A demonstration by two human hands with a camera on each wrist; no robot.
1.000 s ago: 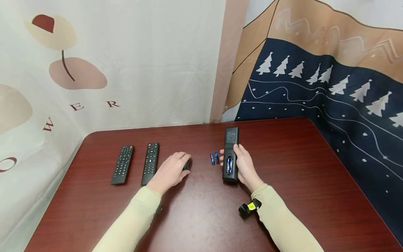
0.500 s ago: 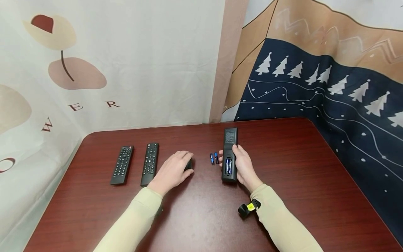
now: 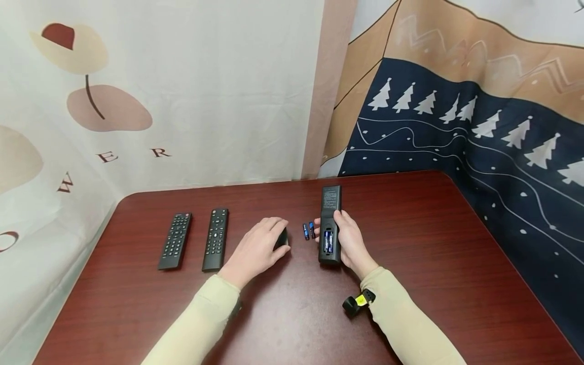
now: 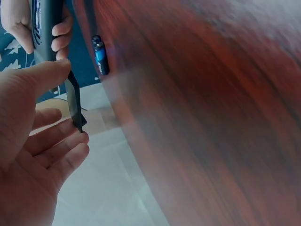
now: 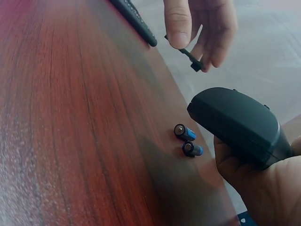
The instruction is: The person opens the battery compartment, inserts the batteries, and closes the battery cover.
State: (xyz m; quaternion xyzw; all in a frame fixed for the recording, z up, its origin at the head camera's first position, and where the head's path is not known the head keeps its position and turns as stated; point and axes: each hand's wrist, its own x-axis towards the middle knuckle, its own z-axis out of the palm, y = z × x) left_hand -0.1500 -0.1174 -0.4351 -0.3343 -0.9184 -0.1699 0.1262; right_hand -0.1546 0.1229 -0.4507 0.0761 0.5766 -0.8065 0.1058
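My right hand (image 3: 352, 241) grips a black remote control (image 3: 330, 213), its back turned up. The battery compartment is uncovered, and blue batteries (image 3: 328, 241) lie in it. To the left, my left hand (image 3: 259, 247) pinches a thin black battery cover (image 4: 74, 101) between thumb and fingertips; the right wrist view shows the cover (image 5: 190, 57) edge-on, apart from the remote. On the table, between the two hands, two loose blue-and-black batteries (image 3: 308, 231) lie side by side, just left of the remote.
Two more black remotes lie button side up on the left: one remote (image 3: 175, 241) farther out, the other remote (image 3: 215, 240) nearer my left hand. The dark red table (image 3: 283, 324) meets hanging printed cloths (image 3: 219, 101) at its back edge.
My left hand has moved right with the battery cover, closer to the remote. My right hand holds the remote almost still; the whole view has shifted slightly.
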